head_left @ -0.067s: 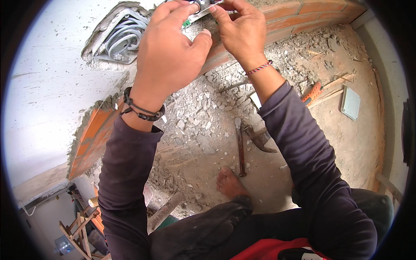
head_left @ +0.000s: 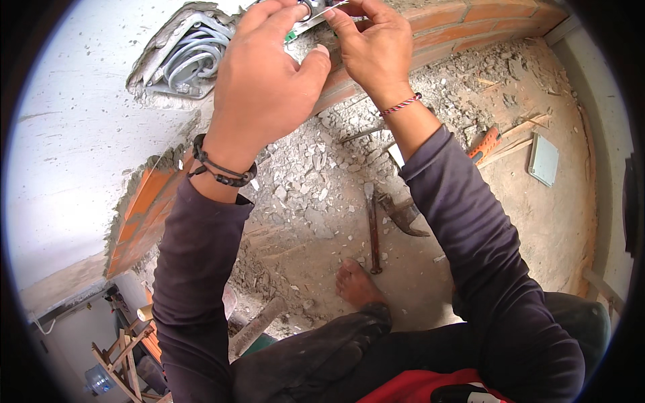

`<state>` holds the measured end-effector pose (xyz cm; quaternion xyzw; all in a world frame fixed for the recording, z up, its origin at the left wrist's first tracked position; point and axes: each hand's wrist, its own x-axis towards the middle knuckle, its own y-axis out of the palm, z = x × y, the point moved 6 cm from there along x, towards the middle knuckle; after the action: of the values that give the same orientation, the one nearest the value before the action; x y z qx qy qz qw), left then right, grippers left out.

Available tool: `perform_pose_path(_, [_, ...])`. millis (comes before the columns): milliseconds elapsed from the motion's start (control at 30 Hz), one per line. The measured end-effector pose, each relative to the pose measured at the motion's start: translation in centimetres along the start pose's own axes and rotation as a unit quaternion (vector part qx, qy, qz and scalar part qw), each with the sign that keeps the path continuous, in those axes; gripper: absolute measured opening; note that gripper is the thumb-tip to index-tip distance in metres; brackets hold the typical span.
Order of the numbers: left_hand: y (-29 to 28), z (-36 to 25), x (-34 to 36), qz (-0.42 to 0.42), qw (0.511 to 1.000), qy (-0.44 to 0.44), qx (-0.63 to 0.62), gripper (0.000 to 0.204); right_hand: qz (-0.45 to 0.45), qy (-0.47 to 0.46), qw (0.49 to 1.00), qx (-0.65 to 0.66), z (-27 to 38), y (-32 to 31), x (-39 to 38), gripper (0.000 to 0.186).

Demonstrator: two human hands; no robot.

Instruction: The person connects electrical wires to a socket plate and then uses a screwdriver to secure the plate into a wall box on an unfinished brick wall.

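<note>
My left hand [head_left: 265,94] is at the top edge, its fingers curled round something small that I cannot make out, while its thumb sticks out to the side. A dark rounded loop [head_left: 308,9] and a small green piece [head_left: 289,37] show beside these fingers. Close by on the right, my right hand [head_left: 376,50] pinches a thin white strip [head_left: 334,7] between thumb and finger. The picture's edge cuts off part of what both hands work on. Left of my left hand, coiled grey cables [head_left: 198,57] fill a box recessed in the white wall [head_left: 67,127].
Broken rubble [head_left: 309,168] covers the floor below a low brick course [head_left: 443,23]. A hammer [head_left: 403,215], a rusty chisel [head_left: 374,235], an orange-handled cutter [head_left: 485,144] and a pale plate [head_left: 543,160] lie there. My bare foot [head_left: 356,285] rests near the chisel.
</note>
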<state>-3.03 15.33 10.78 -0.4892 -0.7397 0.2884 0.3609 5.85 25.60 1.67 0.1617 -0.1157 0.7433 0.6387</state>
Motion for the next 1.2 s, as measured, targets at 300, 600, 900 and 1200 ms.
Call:
perform_pose_path(300, [0.3, -0.2, -0.3, -0.072, 0.958, 0.177, 0.214, 0.047, 0.004, 0.016, 0.999, 0.048, -0.1, 0.4, -0.1, 0.022])
perform_pose_path(600, [0.8, 0.0, -0.6, -0.133, 0.955, 0.186, 0.187, 0.051, 0.019, 0.030, 0.994, 0.107, -0.4, 1.1, -0.1, 0.021])
perform_pose_path(900, [1.5, -0.5, -0.8, -0.125, 0.972, 0.138, 0.146, 0.051, -0.011, 0.010, 0.995, 0.096, -0.3, 0.9, -0.2, 0.020])
perform_pose_path(1200, [1.8, -0.7, -0.8, -0.123, 0.968, 0.140, 0.165, 0.055, -0.032, -0.046, 0.997, 0.050, -0.5, 0.5, 0.1, 0.019])
